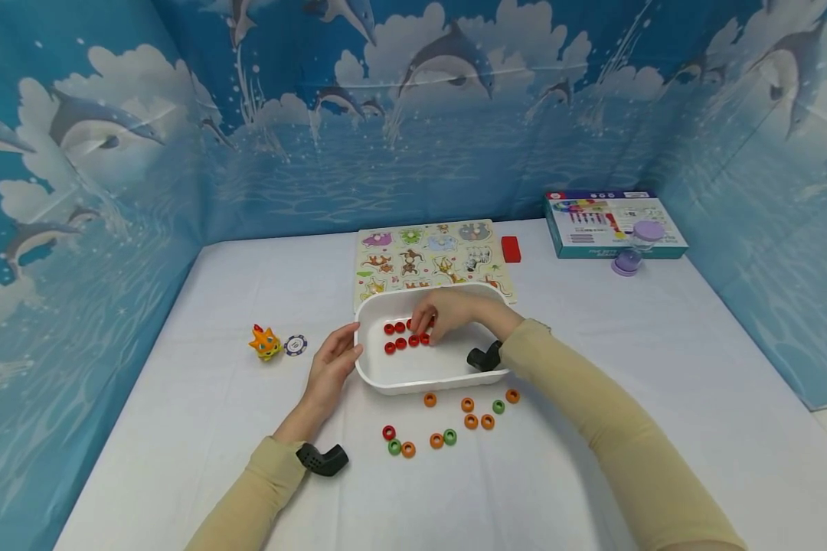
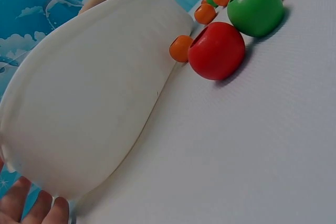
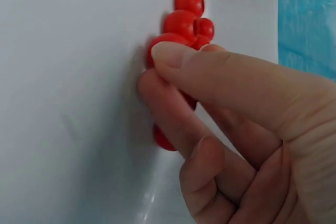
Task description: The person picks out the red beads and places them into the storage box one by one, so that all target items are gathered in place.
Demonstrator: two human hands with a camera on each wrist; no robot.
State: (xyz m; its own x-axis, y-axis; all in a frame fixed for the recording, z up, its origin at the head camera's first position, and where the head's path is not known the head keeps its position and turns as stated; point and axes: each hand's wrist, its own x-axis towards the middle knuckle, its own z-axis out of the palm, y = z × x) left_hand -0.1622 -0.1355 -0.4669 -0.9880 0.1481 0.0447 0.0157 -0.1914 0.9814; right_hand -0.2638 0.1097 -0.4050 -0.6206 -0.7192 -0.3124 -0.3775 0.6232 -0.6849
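Observation:
A white tray [image 1: 413,384] holds two rows of red beads [image 1: 400,343]. My right hand [image 1: 448,312] reaches into it; in the right wrist view, its thumb and index finger pinch a red bead [image 3: 167,40] at the end of a row. Other red beads [image 3: 189,4] line up beyond those fingers, and some are partly hidden behind the hand. At the tray's left end, my left hand [image 1: 332,367] touches the outer wall with loosely extended fingers [image 2: 56,211].
Orange, green and red beads [image 1: 471,421] lie scattered on the white tablecloth before the tray. An animal puzzle board [image 1: 423,256] sits behind it, beside a red block [image 1: 511,249]. A boxed set [image 1: 616,226], purple-capped container [image 1: 637,249], small toy figure [image 1: 266,343] and poker chip [image 1: 295,345] stand farther out.

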